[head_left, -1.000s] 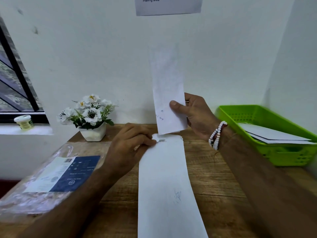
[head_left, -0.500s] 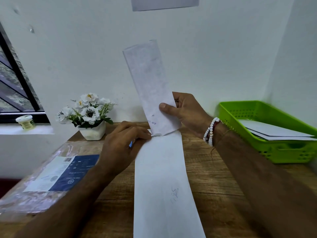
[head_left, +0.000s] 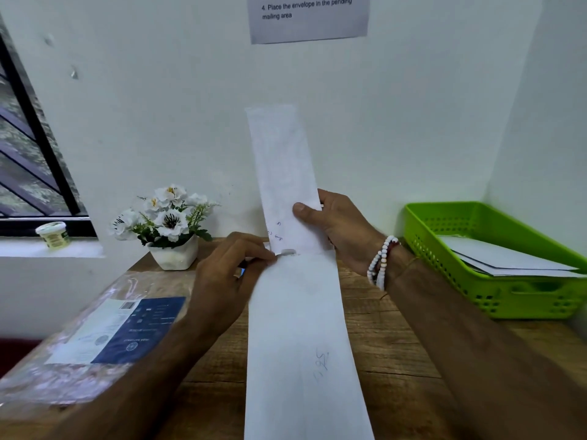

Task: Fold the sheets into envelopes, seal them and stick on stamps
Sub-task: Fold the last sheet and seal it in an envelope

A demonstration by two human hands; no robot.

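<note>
A long white folded sheet (head_left: 301,344) lies lengthwise on the wooden table (head_left: 390,360), with faint handwriting near its middle. Its far flap (head_left: 282,173) stands upright from a crease. My right hand (head_left: 343,227) pinches the flap's right edge, thumb in front, fingers behind. My left hand (head_left: 228,277) rests at the left end of the crease, its fingers curled round a small stick with a blue part (head_left: 243,271), mostly hidden. A pale grey tip (head_left: 287,251) touches the crease.
A green plastic basket (head_left: 495,290) at the right holds white envelopes (head_left: 508,258). A plastic-wrapped paper pack (head_left: 104,335) lies at the left. A small flower pot (head_left: 173,252) stands against the back wall. A jar (head_left: 53,235) sits on the window sill. An instruction sheet (head_left: 308,17) hangs on the wall.
The upright flap leaned to the left half a second ago and now stands nearly straight again. My left hand has stayed at the crease, and the grey tip now shows there.
</note>
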